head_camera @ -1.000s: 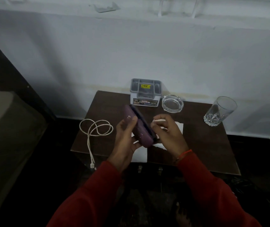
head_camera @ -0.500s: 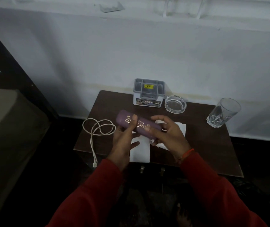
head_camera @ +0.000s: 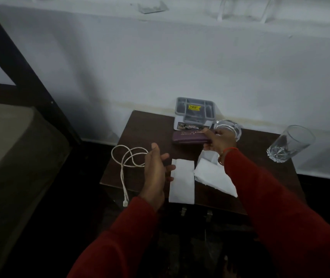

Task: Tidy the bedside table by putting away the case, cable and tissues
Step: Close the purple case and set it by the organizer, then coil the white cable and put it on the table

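The back of the bench (head_camera: 152, 125) is crowded: a grey organiser (head_camera: 195, 113) stands against the wall, an ashtray (head_camera: 230, 127) just beside it on the right, and the purple case (head_camera: 190, 137) lies just in front of both, held at its right end by the right hand (head_camera: 219, 140). A glass (head_camera: 290, 145) stands apart at the far right, with bare wood between it and the ashtray. The back-left corner is bare. The looped cable (head_camera: 129, 157) fills the left edge, its plug hanging over the front. Two tissues (head_camera: 182, 181) cover the front middle. The left hand (head_camera: 155, 171) hovers between cable and tissues, fingers spread.
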`<state>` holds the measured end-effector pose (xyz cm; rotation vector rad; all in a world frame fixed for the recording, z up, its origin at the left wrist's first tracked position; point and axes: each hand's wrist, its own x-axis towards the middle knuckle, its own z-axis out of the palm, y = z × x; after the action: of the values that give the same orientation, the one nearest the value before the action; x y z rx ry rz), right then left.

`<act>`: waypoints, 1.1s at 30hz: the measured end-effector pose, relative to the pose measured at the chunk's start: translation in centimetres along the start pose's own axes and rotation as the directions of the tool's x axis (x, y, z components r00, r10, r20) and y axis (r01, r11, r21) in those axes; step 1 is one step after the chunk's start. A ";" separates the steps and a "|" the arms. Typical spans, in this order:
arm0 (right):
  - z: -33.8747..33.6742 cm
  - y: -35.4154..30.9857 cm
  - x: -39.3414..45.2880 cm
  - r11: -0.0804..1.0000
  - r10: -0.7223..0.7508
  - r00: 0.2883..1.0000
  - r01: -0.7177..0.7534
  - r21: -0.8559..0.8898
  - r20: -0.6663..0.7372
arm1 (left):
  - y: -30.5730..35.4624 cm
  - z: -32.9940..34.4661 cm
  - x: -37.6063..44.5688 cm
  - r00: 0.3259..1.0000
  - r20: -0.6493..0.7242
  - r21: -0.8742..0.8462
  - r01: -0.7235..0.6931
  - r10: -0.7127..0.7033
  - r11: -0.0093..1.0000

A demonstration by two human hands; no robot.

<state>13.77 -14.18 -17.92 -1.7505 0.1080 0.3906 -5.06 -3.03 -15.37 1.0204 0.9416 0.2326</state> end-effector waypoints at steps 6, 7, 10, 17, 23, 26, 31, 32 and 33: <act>0.2 0.1 -1.5 0.827 -0.247 0.967 0.176 -0.534 -0.064 | 0.3 -0.7 -0.1 0.991 -0.081 0.001 -0.106 0.106 0.994; 0.5 0.2 -2.0 0.695 -0.371 0.926 0.227 -0.682 -0.069 | 0.4 -0.8 -0.1 0.986 -0.108 -0.017 -0.132 0.130 0.991; 2.7 -0.1 -4.4 0.525 -0.577 0.813 0.442 -0.727 0.077 | 0.5 -1.0 -0.1 0.968 -0.163 -0.083 -0.205 0.189 0.975; 10.8 1.9 -8.9 0.143 -0.319 0.536 0.843 -0.519 0.782 | 1.5 -2.0 -0.4 0.794 -0.307 -0.056 -0.565 0.525 0.823; 12.2 1.9 -10.7 0.153 -0.415 0.594 0.792 -0.591 0.689 | 2.8 -4.4 -0.4 0.696 -0.271 0.089 -0.670 0.665 0.737; 11.1 -0.6 -12.0 0.372 -0.622 0.551 0.833 -0.410 0.556 | 3.1 -5.7 -0.4 0.622 -0.142 0.311 -0.710 0.770 0.631; 8.5 -6.8 -15.4 0.682 -0.698 0.657 0.731 -0.016 0.284 | 4.5 -6.2 -2.5 0.605 0.159 0.508 -0.728 0.780 0.461; 7.9 -7.9 -15.9 0.726 -0.672 0.693 0.686 0.049 0.259 | 4.8 -6.2 -3.1 0.560 0.173 0.506 -0.757 0.811 0.414; 7.2 -8.9 -16.6 0.758 -0.647 0.721 0.644 0.106 0.247 | 5.1 -6.3 -4.0 0.510 0.171 0.532 -0.768 0.843 0.356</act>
<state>-0.77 -7.60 -5.54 -1.5829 -0.6935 0.1004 -10.99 1.36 -10.19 2.0318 0.5180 0.9302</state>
